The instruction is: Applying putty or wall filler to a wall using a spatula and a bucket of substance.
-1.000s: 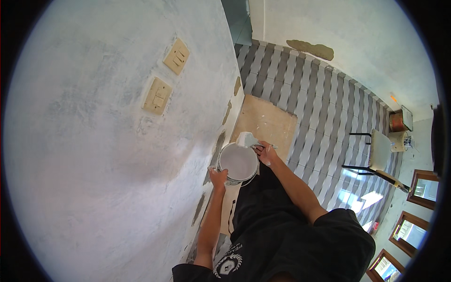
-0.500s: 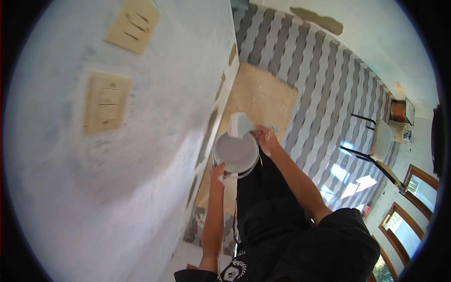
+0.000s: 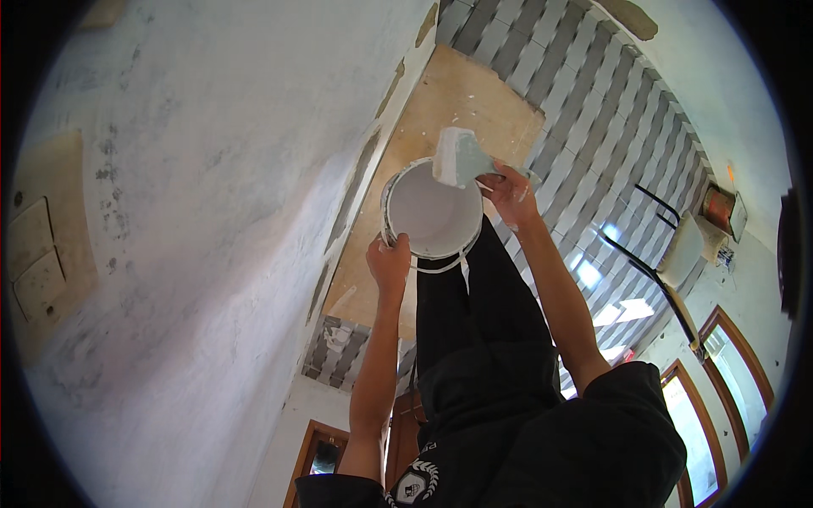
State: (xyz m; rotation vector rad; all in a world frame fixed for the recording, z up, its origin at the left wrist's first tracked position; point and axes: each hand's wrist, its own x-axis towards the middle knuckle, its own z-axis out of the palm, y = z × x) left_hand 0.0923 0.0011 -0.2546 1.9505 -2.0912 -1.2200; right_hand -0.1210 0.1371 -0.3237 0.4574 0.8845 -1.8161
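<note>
My left hand (image 3: 390,264) is closed on the near left rim of a round white bucket (image 3: 423,229), which hangs in front of my legs. Pale, whitish paint covers the inside of the bucket. In my right hand (image 3: 511,198) is a wide paintbrush (image 3: 461,158), pinched by its handle. Its broad head is coated white toward the end and looks pale green nearer the fingers. The brush head is over the bucket's far right rim; whether it touches the rim I cannot tell. A thin bucket handle (image 3: 445,270) loops down at the near side.
Close on the left rises a patchy white wall (image 3: 195,169) with a switch plate (image 3: 47,245). A tan board (image 3: 474,93) lies along its foot on grey patterned tiles (image 3: 584,110). Off to the right are a chair (image 3: 680,251) and wooden-framed windows (image 3: 735,372).
The view has shifted, so the switch plate sits farther left and lower. Both hands, bucket and brush appear higher and larger in the picture. Both grips are kept.
</note>
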